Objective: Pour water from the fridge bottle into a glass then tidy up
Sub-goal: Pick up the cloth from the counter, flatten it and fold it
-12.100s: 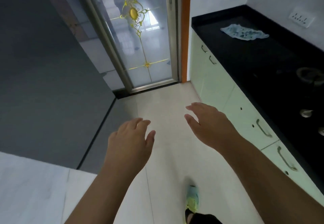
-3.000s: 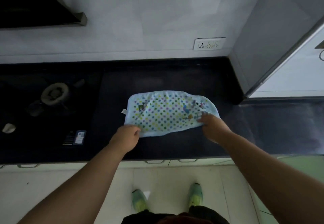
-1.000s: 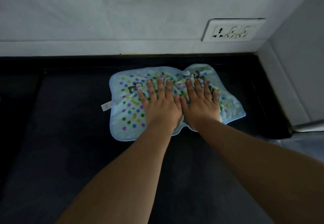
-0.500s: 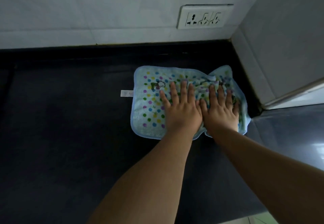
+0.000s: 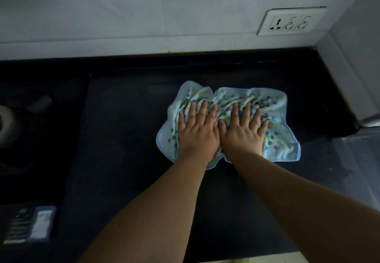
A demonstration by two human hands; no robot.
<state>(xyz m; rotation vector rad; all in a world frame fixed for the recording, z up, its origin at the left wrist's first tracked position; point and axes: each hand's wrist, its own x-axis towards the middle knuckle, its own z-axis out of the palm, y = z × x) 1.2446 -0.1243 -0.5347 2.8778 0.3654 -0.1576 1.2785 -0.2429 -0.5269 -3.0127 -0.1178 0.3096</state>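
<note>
Now the dotted cloth (image 5: 275,139) is bunched further left on the black countertop (image 5: 123,139) than before. It is pressed flat by the left hand (image 5: 197,133) and right hand (image 5: 243,134), fingers spread, side by side.

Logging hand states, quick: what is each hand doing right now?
Left hand: open, fingers straight, pressing flat on the crumpled light-blue polka-dot cloth.
Right hand: open, fingers straight, pressing the same cloth.

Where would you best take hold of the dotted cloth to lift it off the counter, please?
Probably pinch the dotted cloth at its near right corner, coming from the right: that corner lies flat and uncovered, while the left hand and right hand cover its bunched middle.
</note>
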